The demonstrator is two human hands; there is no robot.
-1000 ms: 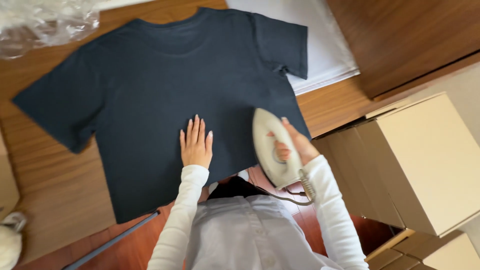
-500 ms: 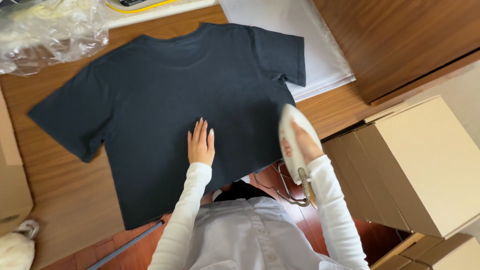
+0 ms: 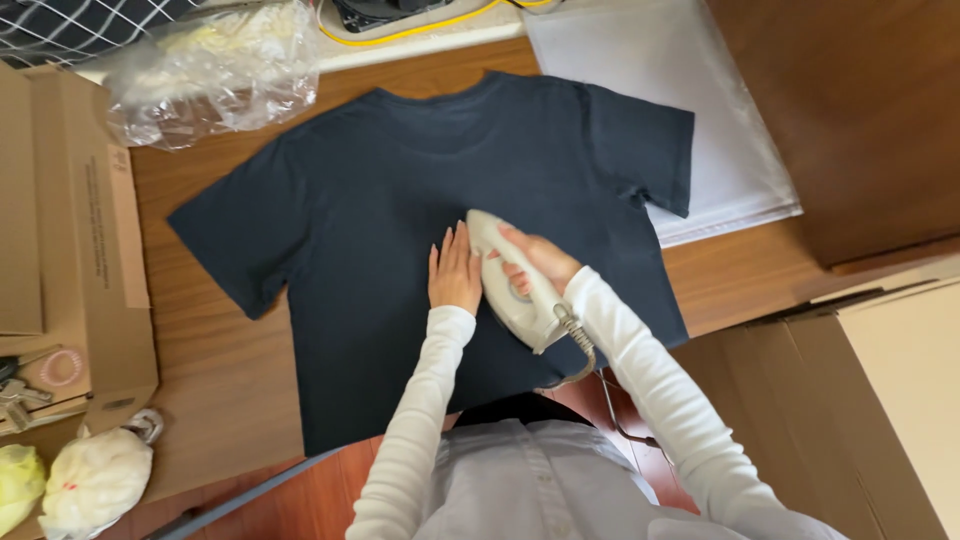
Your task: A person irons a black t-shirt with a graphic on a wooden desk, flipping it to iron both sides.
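Ironing one T-shirt (image 3: 400, 190), two hands.

White iron (image 3: 510, 285) on flat navy T-shirt (image 3: 400, 200)

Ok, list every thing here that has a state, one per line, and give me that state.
Navy T-shirt: spread flat on the wooden table, front side down cannot be told.
White iron: resting on the shirt, gripped by the handle.
Right hand: closed around the iron's handle.
Left hand: open, palm flat on the shirt beside the iron.
Iron cord: trailing off the table edge.
Clear plastic bag: crumpled.
Cardboard box: flaps open.
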